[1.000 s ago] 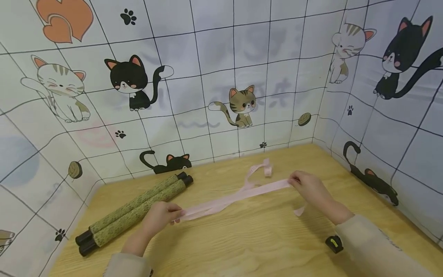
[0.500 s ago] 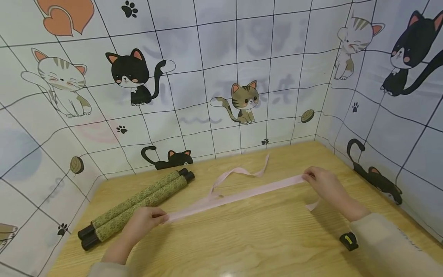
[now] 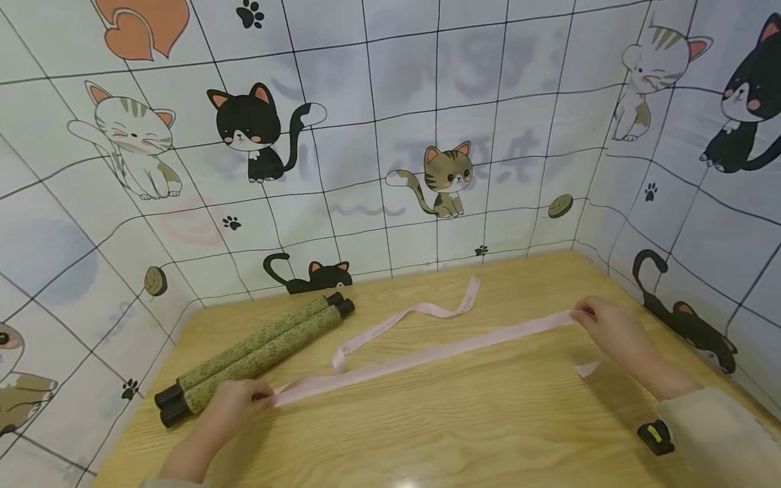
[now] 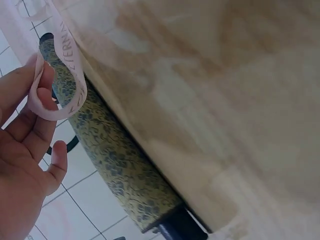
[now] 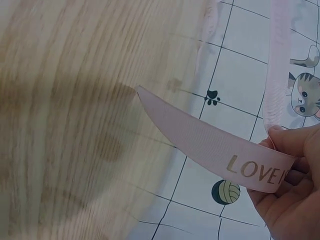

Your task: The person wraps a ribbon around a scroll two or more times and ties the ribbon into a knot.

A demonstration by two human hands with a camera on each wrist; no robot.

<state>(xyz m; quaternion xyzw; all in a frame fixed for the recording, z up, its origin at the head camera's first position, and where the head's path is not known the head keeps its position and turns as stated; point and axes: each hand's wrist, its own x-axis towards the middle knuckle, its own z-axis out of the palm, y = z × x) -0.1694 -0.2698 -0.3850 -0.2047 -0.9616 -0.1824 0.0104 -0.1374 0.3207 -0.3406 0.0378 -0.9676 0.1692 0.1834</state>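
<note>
A pink ribbon (image 3: 439, 352) with gold lettering is stretched between both hands, low over the wooden table. My left hand (image 3: 234, 407) pinches it at the left, close in front of two rolled scrolls (image 3: 262, 352) with green patterned covers and black end knobs. From there a loose length runs back across the table. In the left wrist view the ribbon (image 4: 77, 95) loops round by the fingers. My right hand (image 3: 622, 342) pinches it near its other end. A short free tail (image 5: 200, 140) hangs past those fingers, lettered "LOVE" in the right wrist view.
The wooden table (image 3: 427, 434) meets a white gridded wall covering (image 3: 378, 135) printed with cats at the back and sides. Beside the right sleeve shows a small black device (image 3: 655, 437) with a yellow-green mark.
The hands have moved farther apart, left hand leftward and right hand rightward, so the held ribbon span is longer. The loose length has unfolded and spread leftward on the table.
</note>
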